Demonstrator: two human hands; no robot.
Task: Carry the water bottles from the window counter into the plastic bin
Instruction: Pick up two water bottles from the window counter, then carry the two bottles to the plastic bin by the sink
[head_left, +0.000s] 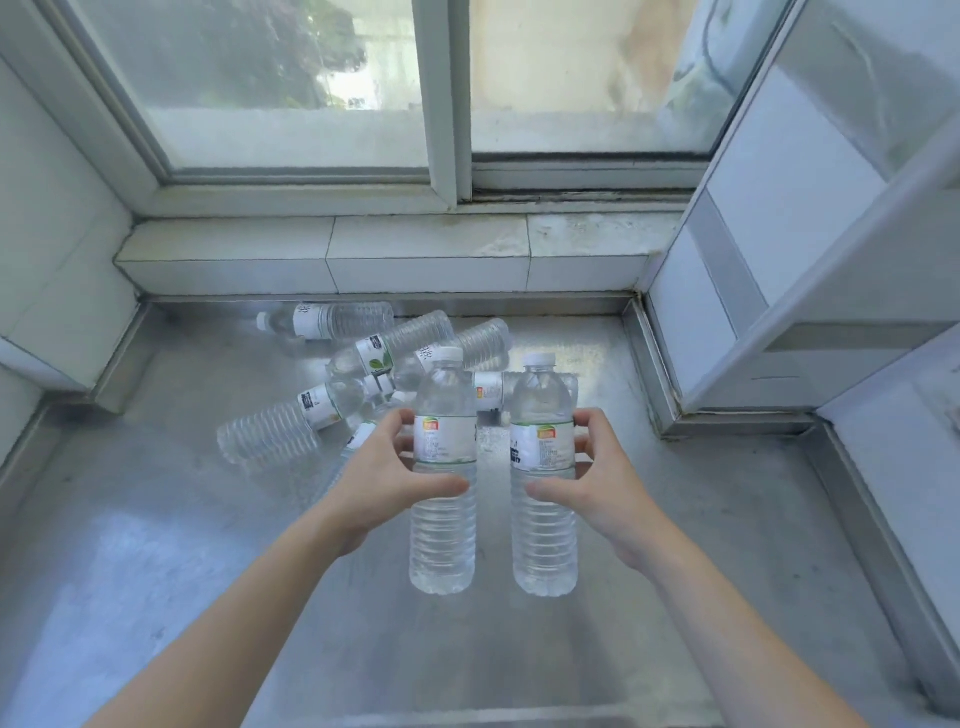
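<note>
My left hand (387, 475) grips a clear water bottle (444, 525) with a white cap, held upright above the steel counter (156, 545). My right hand (592, 478) grips a second upright bottle (543, 540) just to its right. Behind them several more clear bottles lie on their sides in a loose pile (363, 358) on the counter, near the window ledge. One lying bottle (275, 431) points toward the left. The plastic bin is not in view.
A tiled ledge (384, 260) and a sliding window (447, 104) close off the back. White tiled walls stand at the left (57, 270) and a tiled column at the right (753, 260). A raised steel rim (649, 358) borders the counter.
</note>
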